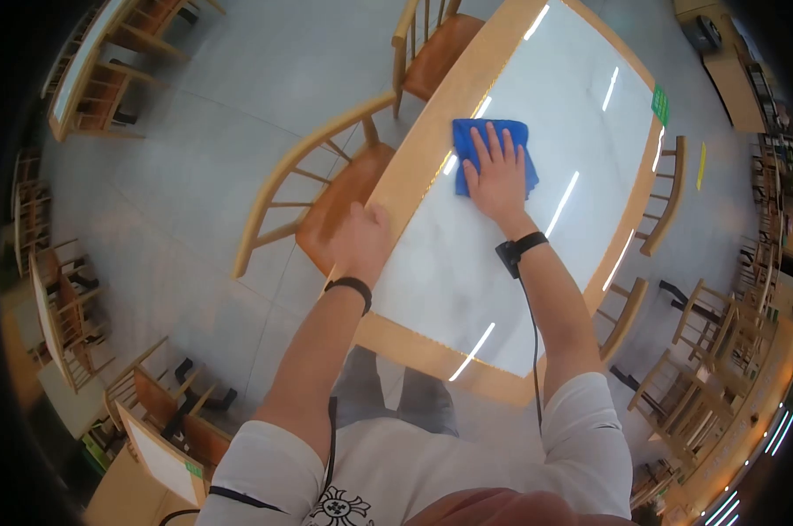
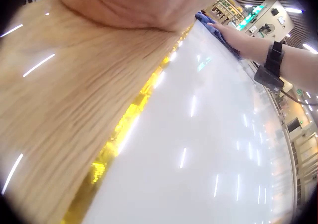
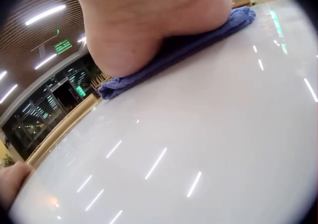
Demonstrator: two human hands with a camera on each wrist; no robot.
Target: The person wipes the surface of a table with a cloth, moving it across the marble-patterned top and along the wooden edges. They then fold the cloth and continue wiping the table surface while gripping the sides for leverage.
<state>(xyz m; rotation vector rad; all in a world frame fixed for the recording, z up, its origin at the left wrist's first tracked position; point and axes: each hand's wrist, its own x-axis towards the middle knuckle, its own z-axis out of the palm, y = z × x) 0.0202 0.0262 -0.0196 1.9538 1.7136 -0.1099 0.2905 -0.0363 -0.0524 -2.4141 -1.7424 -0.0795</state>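
A folded blue cloth (image 1: 460, 158) lies flat on the glossy white tabletop (image 1: 431, 280), close to its left wooden border. My right hand (image 1: 500, 180) presses on it from above, fingers straight and spread. In the right wrist view, the heel of that hand (image 3: 149, 25) rests on the cloth (image 3: 119, 85). My left hand (image 1: 361, 241) grips the table's wooden edge (image 1: 414, 158), nearer to my body, with fingers curled; their tips are hidden. The left wrist view shows its heel (image 2: 134, 5) on the wood grain, beside a gold strip (image 2: 129, 120).
Two wooden chairs with brown seats (image 1: 348, 197) stand along the table's left side, and more chairs (image 1: 664, 197) along its right. A green sticker (image 1: 660, 105) is on the far right border. Other tables and chairs surround the grey floor (image 1: 186, 175).
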